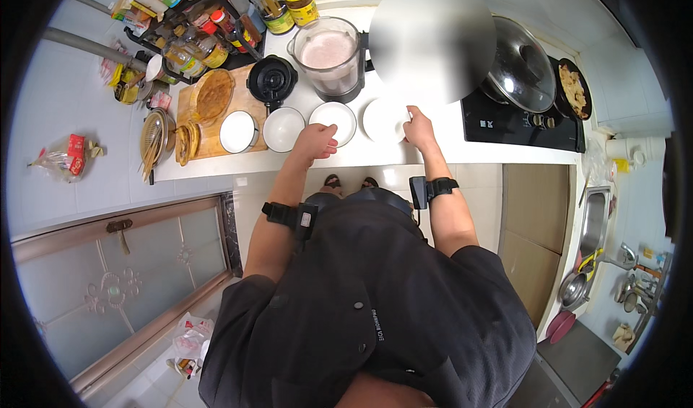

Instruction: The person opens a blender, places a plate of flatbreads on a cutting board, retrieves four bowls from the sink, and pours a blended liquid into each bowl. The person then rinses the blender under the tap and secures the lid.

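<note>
On the white counter, my right hand (420, 128) grips the rim of the rightmost white bowl (383, 121). My left hand (318, 141) is at the front edge of another white bowl (338, 116); whether its fingers hold the rim cannot be told. Farther left stand a third white bowl (283, 129) and a white cup (238, 132), the latter on a wooden cutting board (254, 80). Behind the bowls is a blender jug (327, 56) with pinkish, frothy liquid inside. Its black lid (272, 80) lies to the left, next to a round brown flatbread (214, 94).
A black cooktop (514, 129) at right bears a lidded pan (522, 67) and a smaller pan with food (574, 91). Bottles crowd a black rack (162, 26) at back left. Bananas (188, 141) lie near the board's left edge. A blurred disc covers the back middle.
</note>
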Demonstrator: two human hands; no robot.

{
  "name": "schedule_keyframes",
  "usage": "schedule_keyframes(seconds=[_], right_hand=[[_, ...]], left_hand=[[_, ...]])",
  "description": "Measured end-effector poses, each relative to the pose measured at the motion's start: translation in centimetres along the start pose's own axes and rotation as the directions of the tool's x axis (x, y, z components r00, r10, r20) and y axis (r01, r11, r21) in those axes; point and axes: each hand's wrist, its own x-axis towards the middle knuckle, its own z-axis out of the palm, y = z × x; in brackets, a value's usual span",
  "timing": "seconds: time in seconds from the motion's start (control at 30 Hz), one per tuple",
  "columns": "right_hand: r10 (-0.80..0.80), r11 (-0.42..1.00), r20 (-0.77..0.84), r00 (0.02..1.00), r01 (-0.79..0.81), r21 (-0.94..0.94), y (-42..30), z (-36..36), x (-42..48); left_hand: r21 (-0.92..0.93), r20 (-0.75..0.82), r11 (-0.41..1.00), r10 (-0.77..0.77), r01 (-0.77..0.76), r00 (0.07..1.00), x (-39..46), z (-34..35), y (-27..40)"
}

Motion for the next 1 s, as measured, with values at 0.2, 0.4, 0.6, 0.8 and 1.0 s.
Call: schedule_keyframes(seconds=[0.2, 0.4, 0.6, 0.8, 1.0], right_hand=[[0.039, 0.997, 0.013, 0.999, -0.038, -0.066, -0.4, 1.6, 0.1], [0.114, 0.993, 0.020, 0.993, -0.114, 0.004, -0.4, 1.6, 0.1], [-0.083, 0.974, -0.254, 0.964, 0.024, -0.225, 1.7, 0.7, 2.3], [0.186, 0.617, -0.097, 0.978, -0.039, 0.786, -3.4, -6.3, 6.4], [0.131, 0.327, -0.035, 0.991, -0.010, 0.945, -5.1, -10.8, 12.2]], left_hand=[[-0.030, 0.007, 0.999, 0.037, -0.037, 0.999, 0.5, -1.6, 0.1], [-0.044, 0.076, 0.997, 0.066, -0.063, 0.995, 2.1, -2.5, 1.3], [-0.079, 0.109, 0.991, 0.120, -0.111, 0.987, 2.9, -2.6, 2.0], [-0.131, 0.077, 0.985, 0.120, -0.109, 0.990, 2.2, -3.0, 2.5], [-0.256, -0.059, 0.958, 0.116, -0.128, 0.991, 2.4, -2.7, 3.1]])
